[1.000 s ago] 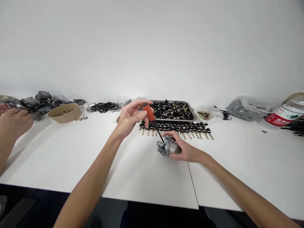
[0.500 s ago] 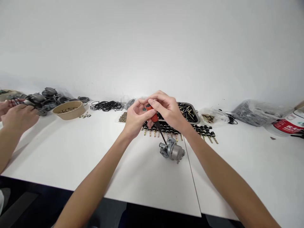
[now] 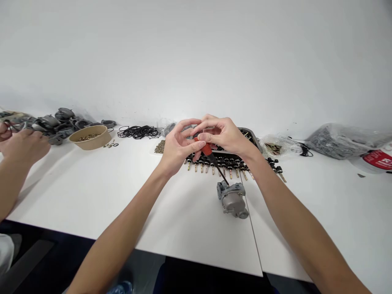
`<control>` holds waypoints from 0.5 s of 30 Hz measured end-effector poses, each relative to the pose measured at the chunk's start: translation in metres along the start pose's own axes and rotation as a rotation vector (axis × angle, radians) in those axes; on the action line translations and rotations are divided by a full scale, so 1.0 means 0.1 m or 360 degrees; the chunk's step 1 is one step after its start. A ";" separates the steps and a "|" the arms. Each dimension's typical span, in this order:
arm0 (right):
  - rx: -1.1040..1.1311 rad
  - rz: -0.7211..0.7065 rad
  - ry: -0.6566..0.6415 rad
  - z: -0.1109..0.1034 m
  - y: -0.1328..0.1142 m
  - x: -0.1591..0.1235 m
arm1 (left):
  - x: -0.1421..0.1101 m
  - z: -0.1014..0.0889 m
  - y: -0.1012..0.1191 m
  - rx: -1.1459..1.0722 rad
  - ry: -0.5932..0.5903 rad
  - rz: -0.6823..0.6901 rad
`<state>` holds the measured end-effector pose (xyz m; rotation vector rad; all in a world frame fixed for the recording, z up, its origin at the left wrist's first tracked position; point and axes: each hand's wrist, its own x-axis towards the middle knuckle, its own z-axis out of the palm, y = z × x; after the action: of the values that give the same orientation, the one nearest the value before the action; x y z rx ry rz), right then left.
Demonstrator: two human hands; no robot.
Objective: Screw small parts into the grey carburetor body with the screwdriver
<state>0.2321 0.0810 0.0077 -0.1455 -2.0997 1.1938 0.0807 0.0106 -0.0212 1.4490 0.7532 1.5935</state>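
Hiding tray (image 3: 256, 139) (partly): right hand (image 3: 223, 134)

Straight across to a broad white wall (image 3: 196, 61), plain and smooth, greying towards the top right corner. Down low, dotted with a few faint specks (image 3: 294, 122). Now closer in, to the white surface (image 3: 92, 196), running right up against the wall and stretching off to both sides. Split by a thin dark seam (image 3: 255, 239), slanting down to the front edge (image 3: 199, 261). Softly lit throughout, brushed with pale, blurry shadows (image 3: 29, 190). And underneath, down into gloom: onto dark grey floor (image 3: 147, 265), past a slanting grey bar (image 3: 27, 261) at lower left, too dim to identify.
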 end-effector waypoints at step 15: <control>-0.0734 0.1202 0.0236 0.34 -0.01 -1.67 | 0.40 0.37 0.24 0.0483 -0.0512 -0.0093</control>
<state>0.3352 -0.0129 -0.0898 -1.2864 -2.2095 1.0084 0.1128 0.0305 0.0243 1.8289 0.8621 1.1963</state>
